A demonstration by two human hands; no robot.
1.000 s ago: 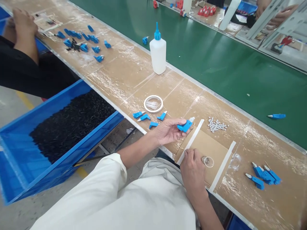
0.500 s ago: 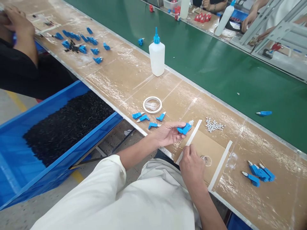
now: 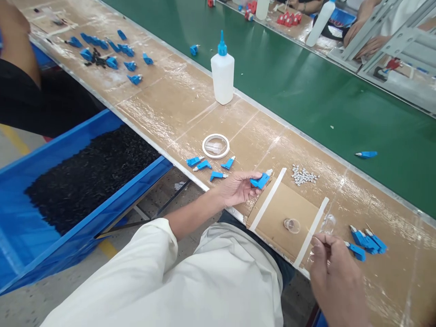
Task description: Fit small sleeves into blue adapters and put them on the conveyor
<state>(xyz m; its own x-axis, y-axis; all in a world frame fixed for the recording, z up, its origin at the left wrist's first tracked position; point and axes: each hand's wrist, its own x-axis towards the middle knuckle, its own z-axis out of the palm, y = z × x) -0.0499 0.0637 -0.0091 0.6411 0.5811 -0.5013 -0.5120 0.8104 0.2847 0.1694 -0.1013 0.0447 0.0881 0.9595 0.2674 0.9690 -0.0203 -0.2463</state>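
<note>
A blue plastic piece with a pale tip [image 3: 260, 180] is held between the thumb and fingers of my left hand [image 3: 240, 188], over the left edge of a taped cardboard sheet [image 3: 275, 206]. My right hand [image 3: 335, 268] is pinched shut beside the sheet's right tape strip. The thin brown stick in its fingers is mostly hidden now. On the sheet sits a small clear cup [image 3: 292, 225]. Small grey bits [image 3: 303, 175] lie in a heap just beyond it. Several blue pieces [image 3: 368, 240] lie to the right of my right hand.
A white tape ring [image 3: 215, 146] lies near more blue pieces [image 3: 203, 165]. Behind them stands a white bottle with a blue nozzle [image 3: 223, 77]. A green belt [image 3: 289, 100] runs along the far side. At left is a blue bin [image 3: 20, 218] of black parts; co-workers sit left and opposite.
My right hand has moved right, from near the blue piece to past the cardboard sheet's right tape strip. My left hand keeps the blue piece in nearly the same place.
</note>
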